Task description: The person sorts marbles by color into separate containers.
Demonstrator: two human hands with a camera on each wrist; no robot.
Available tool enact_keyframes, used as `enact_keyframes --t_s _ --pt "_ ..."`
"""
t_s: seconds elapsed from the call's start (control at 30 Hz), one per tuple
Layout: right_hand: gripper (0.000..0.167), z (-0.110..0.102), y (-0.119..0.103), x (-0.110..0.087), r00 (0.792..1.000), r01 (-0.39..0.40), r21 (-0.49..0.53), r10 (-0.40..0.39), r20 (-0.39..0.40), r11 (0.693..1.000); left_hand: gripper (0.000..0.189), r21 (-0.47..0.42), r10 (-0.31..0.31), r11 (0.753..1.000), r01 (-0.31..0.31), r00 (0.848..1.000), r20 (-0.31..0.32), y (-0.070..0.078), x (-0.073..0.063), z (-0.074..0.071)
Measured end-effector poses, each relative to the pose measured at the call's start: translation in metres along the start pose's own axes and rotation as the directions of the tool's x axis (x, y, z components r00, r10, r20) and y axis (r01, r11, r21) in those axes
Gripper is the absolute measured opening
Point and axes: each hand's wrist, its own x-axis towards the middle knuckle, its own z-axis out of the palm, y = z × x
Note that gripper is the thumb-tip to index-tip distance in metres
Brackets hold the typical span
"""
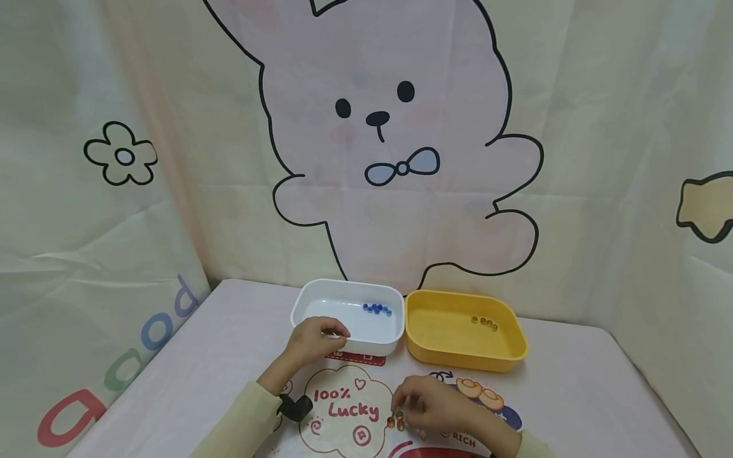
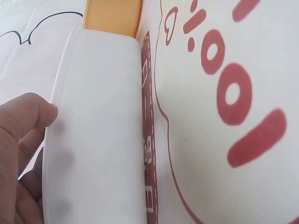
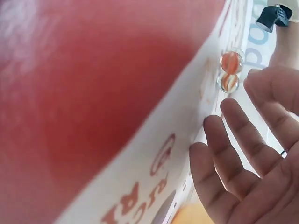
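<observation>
My left hand [image 1: 315, 337] is at the near rim of the white tub [image 1: 357, 346], its thumb and fingers at the edge. In the left wrist view the fingers [image 2: 28, 114] bend over the rim, and dark fingertip-like shadows show through the tub wall. Several blue marbles [image 1: 376, 308] lie inside at the right. My right hand [image 1: 432, 404] is low over the tabletop, beside a few orange-brown marbles [image 1: 399, 422]. Two clear marbles with orange swirls [image 3: 231, 63] show just past its fingertips in the right wrist view; its fingers are spread and loosely bent, with nothing between them.
A yellow tub [image 1: 466, 359] stands against the white tub's right side, with several amber marbles [image 1: 483, 322] inside. The table [image 1: 578, 394] has a printed cover with "100% Lucky" and drawings. A curtain [image 1: 378, 210] with a large animal drawing hangs behind.
</observation>
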Motion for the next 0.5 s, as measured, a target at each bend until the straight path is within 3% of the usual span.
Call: enact_keyframes --t_s 0.5 --pt "0.018 0.0052 -0.0038 0.0032 0.997 -0.071 -0.092 0.070 -0.009 0.993 0.004 -0.002 0.001 1.000 -0.001 1.000 0.002 -0.0001 0.0000 0.0003"
